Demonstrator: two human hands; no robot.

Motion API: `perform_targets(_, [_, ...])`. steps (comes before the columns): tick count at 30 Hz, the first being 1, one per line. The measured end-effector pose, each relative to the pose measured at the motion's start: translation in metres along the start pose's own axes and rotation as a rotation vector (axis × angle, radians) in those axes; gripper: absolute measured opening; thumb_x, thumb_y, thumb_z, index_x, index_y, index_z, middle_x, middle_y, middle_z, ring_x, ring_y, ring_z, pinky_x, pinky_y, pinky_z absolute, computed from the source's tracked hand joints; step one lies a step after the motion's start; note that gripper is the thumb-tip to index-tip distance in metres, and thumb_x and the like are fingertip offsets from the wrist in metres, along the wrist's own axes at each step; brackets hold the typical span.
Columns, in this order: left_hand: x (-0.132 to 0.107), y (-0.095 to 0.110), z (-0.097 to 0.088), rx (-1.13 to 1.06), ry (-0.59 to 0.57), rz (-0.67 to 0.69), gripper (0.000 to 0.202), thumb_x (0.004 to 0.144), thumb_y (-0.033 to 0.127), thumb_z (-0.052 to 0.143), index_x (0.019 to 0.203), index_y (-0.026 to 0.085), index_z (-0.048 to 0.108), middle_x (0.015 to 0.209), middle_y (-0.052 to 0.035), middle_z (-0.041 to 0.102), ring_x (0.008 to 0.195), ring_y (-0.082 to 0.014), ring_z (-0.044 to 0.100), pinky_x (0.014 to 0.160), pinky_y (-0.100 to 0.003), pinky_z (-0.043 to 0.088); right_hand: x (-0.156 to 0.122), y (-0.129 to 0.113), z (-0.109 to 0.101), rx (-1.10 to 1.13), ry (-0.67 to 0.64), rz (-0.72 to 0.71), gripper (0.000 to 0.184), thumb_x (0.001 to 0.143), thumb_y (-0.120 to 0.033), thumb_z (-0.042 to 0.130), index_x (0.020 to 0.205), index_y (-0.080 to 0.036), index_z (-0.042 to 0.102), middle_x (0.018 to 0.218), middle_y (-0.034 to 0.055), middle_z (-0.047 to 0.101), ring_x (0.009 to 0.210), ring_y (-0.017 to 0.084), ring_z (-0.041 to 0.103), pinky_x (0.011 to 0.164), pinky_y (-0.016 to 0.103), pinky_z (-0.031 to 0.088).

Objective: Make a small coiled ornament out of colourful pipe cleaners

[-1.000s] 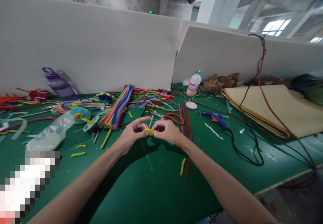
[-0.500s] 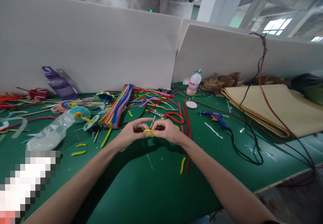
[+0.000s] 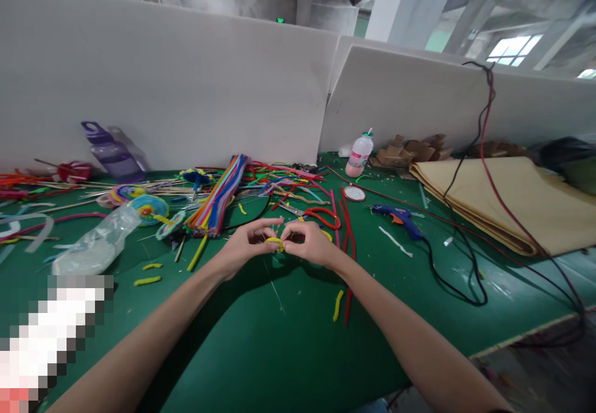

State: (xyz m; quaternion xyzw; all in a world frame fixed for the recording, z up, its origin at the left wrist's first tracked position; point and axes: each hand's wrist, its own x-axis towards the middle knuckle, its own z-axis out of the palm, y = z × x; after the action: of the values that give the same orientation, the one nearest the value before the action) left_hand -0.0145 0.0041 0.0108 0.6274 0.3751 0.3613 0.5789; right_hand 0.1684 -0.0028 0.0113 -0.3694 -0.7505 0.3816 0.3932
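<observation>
A small curled yellow pipe cleaner (image 3: 274, 241) is pinched between the fingertips of both hands, above the middle of the green table. My left hand (image 3: 245, 243) is closed on its left end, thumb below and fingers above. From the other side my right hand (image 3: 308, 242) grips it with thumb and forefinger. Part of a thin stick shows upright behind the fingertips; its lower end is hidden. Just beyond the right hand lie scissors (image 3: 321, 216) with red-orange handles. A short yellow piece (image 3: 338, 305) of pipe cleaner rests below the right wrist.
Bundled coloured pipe cleaners (image 3: 218, 199) lie behind the left hand. A blue glue gun (image 3: 400, 219) with a black cord is at right, near folded tan sheets (image 3: 484, 202). A pink-labelled bottle (image 3: 359, 154) and a purple bottle (image 3: 114, 155) stand by the white partition (image 3: 186, 84).
Both hands stay almost in place, with the fingers shifting slightly around the yellow pipe cleaner. The stick behind the fingertips shows less than before. The whole view has drifted a little.
</observation>
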Motion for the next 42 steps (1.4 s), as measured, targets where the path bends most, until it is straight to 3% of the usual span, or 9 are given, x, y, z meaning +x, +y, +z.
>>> perform_targets(5, [0.0, 0.0, -0.001, -0.007, 0.002, 0.003, 0.048, 0.064, 0.023, 0.07, 0.111, 0.022, 0.059, 0.078, 0.0, 0.063, 0.072, -0.0138, 0.057, 0.071, -0.028, 0.043, 0.0, 0.0, -0.003, 0.001, -0.017, -0.026, 0.007, 0.069, -0.017, 0.055, 0.069, -0.015, 0.062, 0.07, 0.0009, 0.061, 0.065, 0.011, 0.054, 0.062, 0.022, 0.041])
perform_targets(10, [-0.001, 0.003, -0.001, -0.032, -0.078, -0.011, 0.046, 0.063, 0.022, 0.071, 0.108, 0.022, 0.061, 0.074, 0.0014, 0.061, 0.068, -0.0128, 0.055, 0.068, -0.027, 0.043, 0.001, 0.003, -0.006, 0.163, -0.159, 0.07, 0.007, 0.071, -0.017, 0.055, 0.069, -0.015, 0.062, 0.064, -0.0018, 0.056, 0.058, 0.008, 0.048, 0.056, 0.02, 0.037])
perform_targets(15, [-0.003, 0.004, 0.0, -0.12, -0.092, -0.013, 0.047, 0.063, 0.019, 0.07, 0.109, 0.021, 0.06, 0.075, 0.0013, 0.06, 0.07, -0.0128, 0.055, 0.069, -0.026, 0.043, 0.001, 0.002, -0.008, 0.29, -0.209, 0.148, 0.009, 0.071, -0.023, 0.057, 0.072, -0.015, 0.061, 0.063, -0.0024, 0.054, 0.054, 0.008, 0.045, 0.052, 0.02, 0.037])
perform_targets(22, [-0.003, 0.001, 0.001, -0.145, -0.05, -0.045, 0.053, 0.062, 0.016, 0.07, 0.113, 0.02, 0.058, 0.074, 0.0016, 0.06, 0.069, -0.0125, 0.055, 0.07, -0.025, 0.041, 0.001, -0.007, -0.007, -0.002, -0.138, 0.003, 0.008, 0.068, -0.015, 0.053, 0.07, -0.014, 0.061, 0.067, -0.0008, 0.058, 0.063, 0.01, 0.05, 0.06, 0.02, 0.038])
perform_targets(25, [-0.001, -0.001, 0.0, -0.14, -0.031, -0.062, 0.053, 0.061, 0.016, 0.07, 0.113, 0.019, 0.058, 0.072, 0.0015, 0.061, 0.067, -0.0126, 0.054, 0.069, -0.026, 0.041, 0.001, -0.006, -0.007, -0.026, -0.154, 0.023, 0.009, 0.066, -0.015, 0.053, 0.071, -0.014, 0.06, 0.069, -0.0002, 0.059, 0.066, 0.011, 0.051, 0.062, 0.021, 0.039])
perform_targets(36, [-0.002, -0.004, -0.003, -0.384, -0.146, -0.224, 0.059, 0.061, 0.012, 0.07, 0.118, 0.02, 0.055, 0.069, 0.0014, 0.06, 0.063, -0.0109, 0.054, 0.067, -0.026, 0.042, 0.0, -0.004, -0.008, 0.294, -0.344, 0.193, 0.009, 0.068, -0.016, 0.055, 0.075, -0.015, 0.059, 0.058, -0.0038, 0.053, 0.051, 0.007, 0.043, 0.048, 0.018, 0.033])
perform_targets(42, [-0.002, -0.001, -0.004, -0.422, -0.105, -0.238, 0.06, 0.063, 0.015, 0.069, 0.121, 0.018, 0.053, 0.084, -0.0061, 0.065, 0.074, -0.0165, 0.059, 0.072, -0.031, 0.043, -0.001, -0.005, -0.002, 0.455, -0.249, 0.264, 0.008, 0.069, -0.02, 0.056, 0.076, -0.016, 0.055, 0.049, -0.0065, 0.048, 0.039, 0.005, 0.037, 0.036, 0.016, 0.027])
